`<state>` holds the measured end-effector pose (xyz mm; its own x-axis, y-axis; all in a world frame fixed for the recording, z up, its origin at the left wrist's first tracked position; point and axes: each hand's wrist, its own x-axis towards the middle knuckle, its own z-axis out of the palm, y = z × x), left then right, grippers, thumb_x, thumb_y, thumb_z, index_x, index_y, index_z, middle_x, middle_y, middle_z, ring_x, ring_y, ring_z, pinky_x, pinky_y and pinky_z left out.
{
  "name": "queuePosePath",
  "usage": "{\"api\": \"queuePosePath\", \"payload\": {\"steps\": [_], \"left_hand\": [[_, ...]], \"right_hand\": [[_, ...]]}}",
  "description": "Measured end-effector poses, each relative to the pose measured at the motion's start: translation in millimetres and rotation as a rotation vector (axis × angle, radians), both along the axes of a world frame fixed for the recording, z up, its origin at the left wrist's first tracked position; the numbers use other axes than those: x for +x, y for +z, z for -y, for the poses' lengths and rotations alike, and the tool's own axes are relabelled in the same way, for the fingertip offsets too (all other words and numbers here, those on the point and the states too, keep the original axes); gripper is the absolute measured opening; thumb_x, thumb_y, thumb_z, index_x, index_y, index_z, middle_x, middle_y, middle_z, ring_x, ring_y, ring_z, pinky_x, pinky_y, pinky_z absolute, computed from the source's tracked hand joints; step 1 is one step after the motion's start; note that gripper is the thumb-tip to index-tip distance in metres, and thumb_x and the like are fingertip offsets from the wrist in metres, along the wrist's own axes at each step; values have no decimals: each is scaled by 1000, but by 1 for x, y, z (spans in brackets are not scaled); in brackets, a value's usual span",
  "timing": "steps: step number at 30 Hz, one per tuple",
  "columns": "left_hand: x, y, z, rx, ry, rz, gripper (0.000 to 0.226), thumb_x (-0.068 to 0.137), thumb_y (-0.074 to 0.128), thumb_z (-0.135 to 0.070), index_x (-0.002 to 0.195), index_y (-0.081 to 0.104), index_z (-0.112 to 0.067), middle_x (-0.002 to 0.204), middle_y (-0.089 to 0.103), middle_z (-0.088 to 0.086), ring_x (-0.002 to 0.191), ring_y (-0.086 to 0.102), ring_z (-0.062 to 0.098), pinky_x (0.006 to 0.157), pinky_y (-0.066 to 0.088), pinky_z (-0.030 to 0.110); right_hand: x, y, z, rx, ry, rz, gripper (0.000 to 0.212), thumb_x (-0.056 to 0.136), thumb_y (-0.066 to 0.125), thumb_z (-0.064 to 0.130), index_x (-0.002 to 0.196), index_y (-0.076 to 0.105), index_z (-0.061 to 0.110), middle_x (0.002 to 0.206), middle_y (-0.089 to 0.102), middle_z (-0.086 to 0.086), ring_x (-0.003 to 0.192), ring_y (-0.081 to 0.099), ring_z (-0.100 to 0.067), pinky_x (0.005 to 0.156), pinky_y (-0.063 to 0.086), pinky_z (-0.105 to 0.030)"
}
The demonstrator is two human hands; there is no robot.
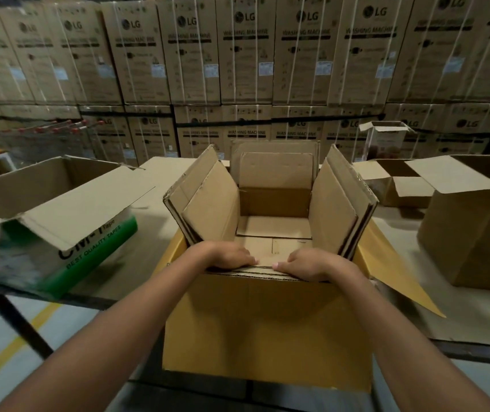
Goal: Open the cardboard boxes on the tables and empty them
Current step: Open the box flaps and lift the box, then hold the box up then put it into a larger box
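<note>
At the far left, the frame edge cut off a tape box (68, 233) with green print, and its own flap covered half the blurred lettering. It lay on the desk (154, 203), apart from the middle box (264, 322), which stood open at the desk's near edge. Cardboard panels (208, 203) leaned up along that box's left, far and right sides; whether they were flaps or loose liners was hard to tell. The left hand (232, 257) gripped the layered near rim, its fingers curled over the edge and their tips hidden. Just beside it the right hand (309, 264) clasped the same rim, with the thumb on top. Further right, the frame cropped a plain box (475, 242).
</note>
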<state>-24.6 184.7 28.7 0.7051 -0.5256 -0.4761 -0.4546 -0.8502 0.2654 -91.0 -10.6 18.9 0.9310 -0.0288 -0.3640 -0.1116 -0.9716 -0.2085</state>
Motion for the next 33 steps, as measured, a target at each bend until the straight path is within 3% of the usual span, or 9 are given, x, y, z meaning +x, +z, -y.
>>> {"api": "queuePosePath", "payload": {"steps": [4,6,8,11,16,19,24,28,33], "left_hand": [[-39,-8,-28,-217,79,267,47,105,35,-50,122,65,-18,114,66,0,98,60,17,82,47,32],[-60,-17,-44,-251,95,509,49,104,28,-53,119,65,-24,106,67,-5,94,62,14,78,50,33],[-77,-29,-61,-302,64,656,55,101,21,-58,120,63,-29,109,67,-9,103,62,13,89,50,36],[-102,-46,-87,-417,68,719,61,98,21,-59,143,49,-29,146,51,-9,139,40,11,119,28,39],[-142,-65,-142,-671,234,793,62,99,29,-54,152,36,-23,161,30,-1,152,16,13,123,18,40],[-162,-78,-193,-739,321,815,60,100,34,-49,152,37,-20,161,32,3,152,19,17,122,21,41],[-214,-118,-307,-711,389,858,56,100,46,-36,149,41,-10,156,40,11,148,29,23,121,13,21],[-263,-158,-388,-693,420,866,54,97,56,-24,146,45,-4,150,46,15,144,37,28,121,25,35],[-306,-189,-470,-627,516,861,55,97,53,-29,144,47,-3,148,48,16,141,38,30,119,30,41]], "right_hand": [[-30,-1,-29,23,7,189,59,99,32,65,126,63,22,124,66,-1,108,60,-22,95,51,-44],[-52,-4,-49,-16,6,350,53,103,27,60,130,59,28,127,64,1,113,58,-22,99,47,-45],[-73,-8,-71,-68,-15,481,50,103,28,58,136,54,30,135,60,1,123,52,-22,107,38,-48],[-98,-18,-104,-117,-15,576,62,98,41,62,150,37,29,153,43,0,144,33,-24,120,19,-53],[-118,-41,-161,168,-16,705,76,96,53,54,158,12,36,168,9,-1,154,-1,-27,119,24,-52],[-134,-62,-210,322,29,774,82,96,60,43,159,8,36,168,10,0,154,6,-24,119,24,-47],[-182,-110,-309,521,9,885,71,95,64,32,156,30,16,159,34,-6,146,31,-23,118,33,-42],[-217,-151,-381,525,46,863,64,93,62,31,150,42,8,155,41,-10,139,39,-26,115,31,-31],[-243,-188,-458,551,110,751,62,92,62,31,147,45,8,154,43,-10,135,43,-27,109,31,-24]]}}
